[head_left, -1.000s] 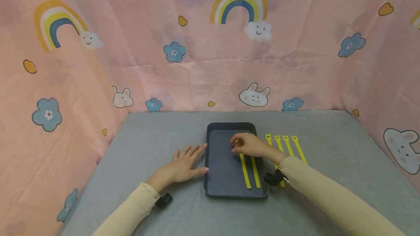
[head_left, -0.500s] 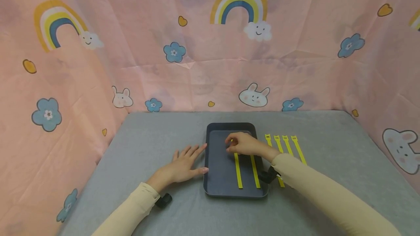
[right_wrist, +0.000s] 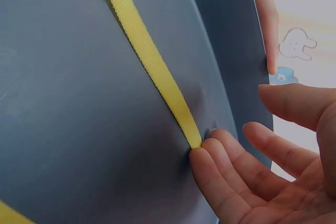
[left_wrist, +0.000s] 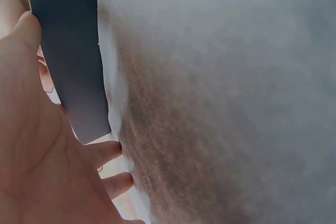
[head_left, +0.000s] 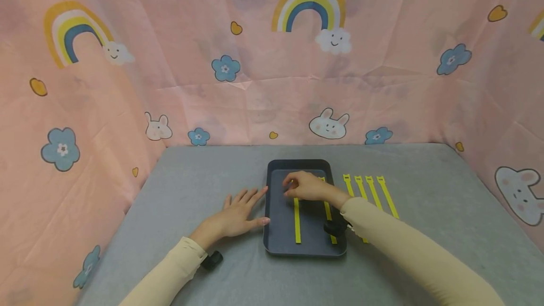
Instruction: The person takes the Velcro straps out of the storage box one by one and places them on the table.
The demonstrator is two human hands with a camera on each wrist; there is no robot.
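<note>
In the head view, a yellow hook-and-loop cable tie (head_left: 297,223) lies lengthwise in the dark grey tray (head_left: 280,223). My right hand (head_left: 309,187) is over its far end, fingers bent. The right wrist view shows the lower fingertips (right_wrist: 202,158) on the tie (right_wrist: 152,61), while the thumb stands apart from it; the slotted head is hidden. A second yellow tie (head_left: 327,211) lies along the tray's right side, partly under my right wrist. My left hand (head_left: 235,216) rests spread on the table, thumb and index fingertips at the tray's left wall (left_wrist: 68,56).
Right of the tray, several more yellow ties (head_left: 374,191) lie side by side on the grey tabletop (head_left: 204,169), partly hidden by my right sleeve. A pink printed curtain (head_left: 255,98) closes off the back and sides. Dark wrist cameras (head_left: 212,260) hang under both wrists.
My right hand has moved left across the tray, and the tie under its fingers has slid left with it, away from the second tie. My left hand has stayed in place.
</note>
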